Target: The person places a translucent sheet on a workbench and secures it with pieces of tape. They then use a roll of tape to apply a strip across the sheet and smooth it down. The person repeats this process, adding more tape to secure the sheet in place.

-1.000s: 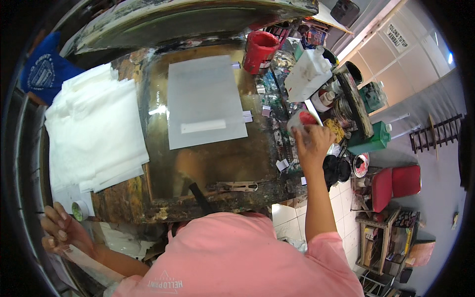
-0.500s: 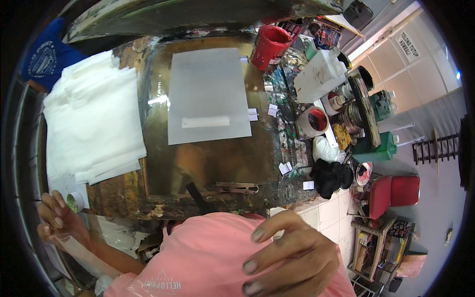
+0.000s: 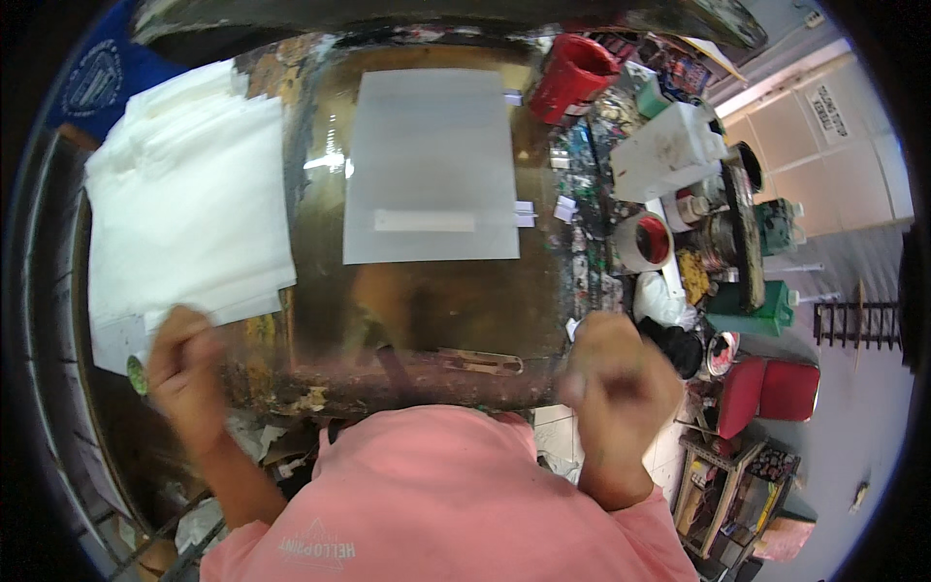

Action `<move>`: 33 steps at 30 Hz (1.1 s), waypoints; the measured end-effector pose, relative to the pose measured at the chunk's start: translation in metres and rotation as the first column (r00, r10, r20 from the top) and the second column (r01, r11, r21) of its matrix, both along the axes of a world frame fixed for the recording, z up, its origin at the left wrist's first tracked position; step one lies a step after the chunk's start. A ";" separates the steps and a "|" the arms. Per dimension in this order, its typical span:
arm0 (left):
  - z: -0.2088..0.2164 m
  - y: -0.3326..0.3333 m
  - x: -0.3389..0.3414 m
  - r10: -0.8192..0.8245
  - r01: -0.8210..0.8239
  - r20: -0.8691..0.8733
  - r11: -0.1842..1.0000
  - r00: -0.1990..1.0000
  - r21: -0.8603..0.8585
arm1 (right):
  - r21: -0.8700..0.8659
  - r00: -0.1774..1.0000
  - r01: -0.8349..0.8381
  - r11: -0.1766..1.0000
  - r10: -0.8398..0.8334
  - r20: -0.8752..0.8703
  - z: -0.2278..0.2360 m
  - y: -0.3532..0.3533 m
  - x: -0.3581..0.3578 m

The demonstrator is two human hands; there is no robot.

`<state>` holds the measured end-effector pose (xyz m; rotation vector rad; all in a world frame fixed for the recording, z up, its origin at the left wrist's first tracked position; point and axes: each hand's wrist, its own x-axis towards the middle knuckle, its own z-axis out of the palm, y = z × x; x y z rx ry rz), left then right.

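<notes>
Both my hands are raised over the near edge of the table, smeared by motion. My left hand (image 3: 186, 373) is closed, near the corner of a stack of white sheets (image 3: 194, 194) and a small roll with a green core (image 3: 137, 374). My right hand (image 3: 621, 378) is curled closed at the table's right front corner. A faint, hazy band seems to lie between the hands, too blurred to make out. Beyond them a translucent grey-white sheet (image 3: 432, 145), with a paler strip (image 3: 425, 221) low on it, lies on a glossy brown board (image 3: 436, 301).
A slim cutter knife (image 3: 482, 362) lies at the board's near edge. Small white tabs (image 3: 565, 209) sit right of the sheet. Along the right stand a red tub (image 3: 574, 80), a white jerrycan (image 3: 664, 153) and a paint-stained roll (image 3: 643, 242). A dark frame (image 3: 436, 19) overhangs the back.
My right hand has moved up and right from in front of my chest, its fingers now curled. My left hand, which held a clear tape strip, has risen and moved right. The view has shifted slightly.
</notes>
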<state>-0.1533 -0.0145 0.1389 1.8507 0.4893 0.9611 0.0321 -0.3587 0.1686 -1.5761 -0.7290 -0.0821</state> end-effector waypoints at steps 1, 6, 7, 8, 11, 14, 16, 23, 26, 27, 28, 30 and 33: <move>-0.007 -0.012 0.015 -0.037 0.011 -0.168 0.988 0.985 -0.155 | -0.110 0.953 0.078 0.991 -0.106 -0.285 0.000 -0.002 0.003; -0.088 -0.044 0.081 -0.184 0.044 -0.367 0.932 0.912 -0.359 | -0.253 0.776 0.223 0.941 -0.328 -0.538 -0.093 -0.009 0.046; -0.095 -0.044 0.086 -0.176 0.031 -0.405 0.940 0.897 -0.339 | -0.293 0.775 0.216 0.931 -0.346 -0.529 -0.110 -0.010 0.053; -0.099 -0.046 0.090 -0.164 0.016 -0.444 0.948 0.881 -0.319 | -0.331 0.775 0.206 0.921 -0.360 -0.520 -0.125 -0.011 0.059; -0.108 -0.050 0.095 -0.104 -0.002 -0.487 0.977 0.867 -0.212 | -0.477 0.833 0.229 0.848 -0.425 -0.355 -0.147 -0.002 0.066; -0.114 -0.052 0.098 -0.017 0.000 -0.500 0.999 0.866 -0.033 | -0.608 0.867 0.276 0.745 -0.466 -0.178 -0.160 0.005 0.068; -0.116 -0.053 0.098 0.036 0.002 -0.519 0.997 0.854 0.073 | -0.633 0.870 0.322 0.704 -0.484 -0.095 -0.162 0.012 0.065; -0.124 -0.055 0.101 0.156 0.013 -0.513 0.951 0.844 0.310 | -0.686 0.884 0.384 0.618 -0.460 0.080 -0.165 0.018 0.062; -0.127 -0.057 0.103 0.178 0.009 -0.526 0.943 0.832 0.333 | -0.699 0.880 0.424 0.576 -0.446 0.165 -0.166 0.019 0.062; -0.127 -0.057 0.104 0.175 0.009 -0.540 0.947 0.823 0.321 | -0.705 0.880 0.427 0.567 -0.439 0.180 -0.165 0.020 0.062; -0.125 -0.057 0.104 0.172 0.011 -0.552 0.950 0.816 0.311 | -0.711 0.881 0.430 0.556 -0.432 0.195 -0.163 0.021 0.062; -0.122 -0.057 0.105 0.160 0.016 -0.576 0.958 0.802 0.288 | -0.721 0.886 0.401 0.565 -0.439 0.148 -0.160 0.021 0.062; -0.124 -0.056 0.106 0.159 0.018 -0.579 0.957 0.800 0.288 | -0.730 0.886 0.388 0.563 -0.447 0.126 -0.161 0.022 0.063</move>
